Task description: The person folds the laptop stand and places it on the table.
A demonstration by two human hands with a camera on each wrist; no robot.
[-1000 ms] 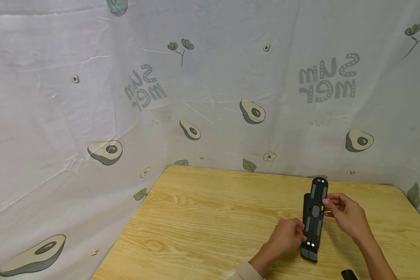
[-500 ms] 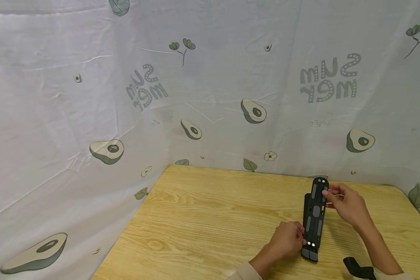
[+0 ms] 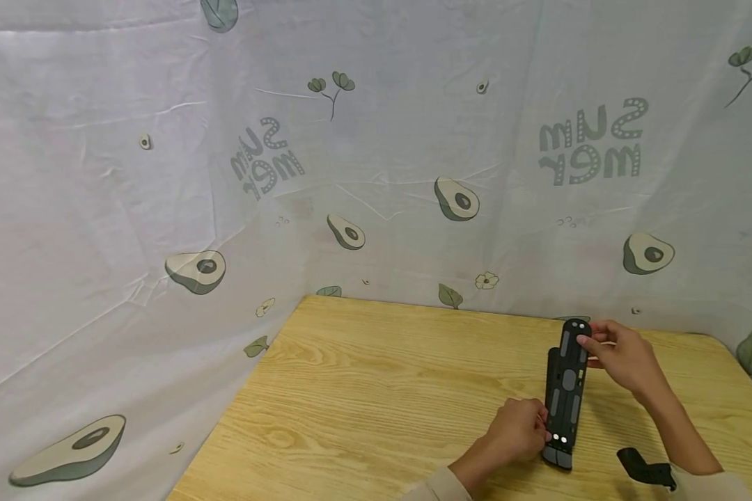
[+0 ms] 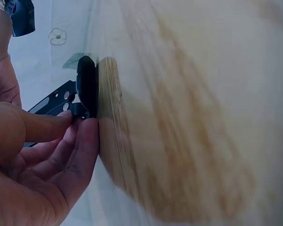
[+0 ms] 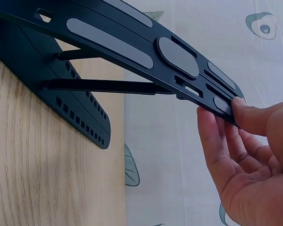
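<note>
A black folding laptop stand [image 3: 568, 380] with grey pads stands on the right of the table in the head view. Its top plate [image 5: 177, 56] slopes up from the base plate [image 5: 80, 108], which has rows of square slots, and thin struts [image 5: 104, 85] join the two. My left hand [image 3: 517, 430] pinches the low hinged end, beside the front lip [image 4: 86, 82] seen in the left wrist view. At the raised far end, my right hand [image 3: 627, 358] holds the top plate's edge, thumb on the padded face and fingers behind.
The wood-grain table [image 3: 376, 390] reaches back to a pale hanging cloth [image 3: 388, 139] printed with avocados and leaves. A black wrist device [image 3: 645, 470] sits at the right sleeve, just over the table.
My right hand has slid up along the top plate toward its far end. The black device at the right wrist has come further into view. My left hand stays at the low end.
</note>
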